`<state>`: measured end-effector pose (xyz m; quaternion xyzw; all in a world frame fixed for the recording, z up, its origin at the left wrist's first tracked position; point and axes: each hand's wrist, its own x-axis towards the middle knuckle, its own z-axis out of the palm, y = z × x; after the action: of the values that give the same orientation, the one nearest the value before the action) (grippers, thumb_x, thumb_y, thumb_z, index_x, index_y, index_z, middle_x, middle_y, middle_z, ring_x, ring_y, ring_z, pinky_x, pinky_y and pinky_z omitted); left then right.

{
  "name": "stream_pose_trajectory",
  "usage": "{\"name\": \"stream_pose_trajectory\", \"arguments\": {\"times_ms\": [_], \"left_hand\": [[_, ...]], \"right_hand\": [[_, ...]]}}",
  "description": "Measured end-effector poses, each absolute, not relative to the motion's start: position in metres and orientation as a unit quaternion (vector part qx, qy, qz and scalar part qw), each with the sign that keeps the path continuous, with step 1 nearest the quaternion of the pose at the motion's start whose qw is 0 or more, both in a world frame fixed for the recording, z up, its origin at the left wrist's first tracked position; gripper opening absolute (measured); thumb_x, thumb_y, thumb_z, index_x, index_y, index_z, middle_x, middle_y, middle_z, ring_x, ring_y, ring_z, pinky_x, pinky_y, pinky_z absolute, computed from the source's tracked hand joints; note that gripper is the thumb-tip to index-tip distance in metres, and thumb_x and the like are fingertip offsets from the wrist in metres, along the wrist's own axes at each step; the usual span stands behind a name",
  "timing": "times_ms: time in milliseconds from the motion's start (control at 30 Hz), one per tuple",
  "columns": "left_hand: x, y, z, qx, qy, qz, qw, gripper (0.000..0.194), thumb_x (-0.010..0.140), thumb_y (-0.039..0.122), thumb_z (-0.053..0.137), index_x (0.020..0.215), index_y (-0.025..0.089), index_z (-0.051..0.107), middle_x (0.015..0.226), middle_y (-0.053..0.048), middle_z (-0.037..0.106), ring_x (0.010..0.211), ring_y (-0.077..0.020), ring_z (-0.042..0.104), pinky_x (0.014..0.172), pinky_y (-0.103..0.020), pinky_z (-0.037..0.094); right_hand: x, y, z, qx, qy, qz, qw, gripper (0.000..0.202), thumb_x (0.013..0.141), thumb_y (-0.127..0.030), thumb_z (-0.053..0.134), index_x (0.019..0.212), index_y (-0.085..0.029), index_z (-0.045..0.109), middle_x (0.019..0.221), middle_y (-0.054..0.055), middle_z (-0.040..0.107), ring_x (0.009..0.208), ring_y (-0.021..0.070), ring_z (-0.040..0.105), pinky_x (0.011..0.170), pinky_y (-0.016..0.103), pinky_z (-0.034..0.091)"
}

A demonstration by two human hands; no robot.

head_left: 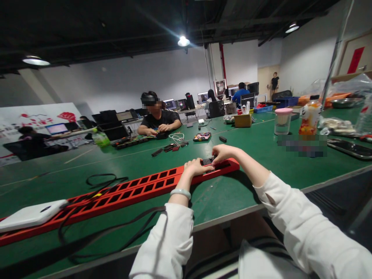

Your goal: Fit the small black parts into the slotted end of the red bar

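Note:
A long red frame (151, 185) with two rows of square openings lies across the green table. Near its right end, a small black part (207, 161) sits between my hands. My left hand (196, 167) is closed against the left side of that part, its thumb reaching over the frame. From the right, my right hand (223, 154) pinches the part's other side with bent fingers. A white flat box (33, 215) rests on the frame's left end, and black cables (106, 182) cross the frame beside it.
Across the table (247, 190) a person (158, 116) handles something dark. Small black pieces (170, 147), a patterned tray (202, 136) and a tissue box (243, 120) lie beyond the frame. At right are a pink-lidded cup (283, 121), a bottle (310, 116) and a phone (350, 148).

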<state>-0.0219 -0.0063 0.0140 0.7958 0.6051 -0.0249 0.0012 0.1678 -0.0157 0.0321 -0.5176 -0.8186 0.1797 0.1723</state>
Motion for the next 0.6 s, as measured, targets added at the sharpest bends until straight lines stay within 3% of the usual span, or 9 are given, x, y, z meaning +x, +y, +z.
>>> {"name": "stream_pose_trajectory", "arguments": {"times_ms": [167, 400, 600], "left_hand": [[-0.0211, -0.0044, 0.0112, 0.793, 0.609, -0.029, -0.003, 0.091, 0.051, 0.084, 0.034, 0.119, 0.024, 0.045, 0.122, -0.011, 0.05, 0.111, -0.0321, 0.045, 0.088, -0.038, 0.034], [-0.0186, -0.0019, 0.0095, 0.783, 0.621, -0.035, 0.0, 0.091, 0.051, 0.083, 0.033, 0.12, 0.024, 0.043, 0.126, -0.012, 0.047, 0.114, -0.0327, 0.041, 0.09, -0.04, 0.031], [-0.0158, -0.0016, 0.0109, 0.779, 0.626, -0.038, 0.006, 0.091, 0.051, 0.082, 0.034, 0.12, 0.024, 0.042, 0.126, -0.013, 0.045, 0.115, -0.033, 0.04, 0.09, -0.041, 0.03]], "right_hand": [[0.168, -0.0261, 0.0398, -0.476, -0.832, 0.282, 0.053, 0.049, 0.052, -0.053, 0.068, 0.08, -0.013, 0.063, 0.066, 0.004, 0.063, 0.06, 0.0145, 0.056, 0.051, 0.021, 0.039], [0.1648, -0.0248, 0.0359, -0.477, -0.834, 0.272, 0.047, 0.051, 0.05, -0.046, 0.072, 0.087, -0.012, 0.061, 0.071, 0.004, 0.064, 0.061, 0.0147, 0.056, 0.051, 0.022, 0.039], [0.1651, -0.0222, 0.0333, -0.477, -0.836, 0.267, 0.047, 0.057, 0.048, -0.048, 0.072, 0.091, -0.014, 0.06, 0.075, 0.004, 0.064, 0.065, 0.0158, 0.057, 0.052, 0.021, 0.039]]}}
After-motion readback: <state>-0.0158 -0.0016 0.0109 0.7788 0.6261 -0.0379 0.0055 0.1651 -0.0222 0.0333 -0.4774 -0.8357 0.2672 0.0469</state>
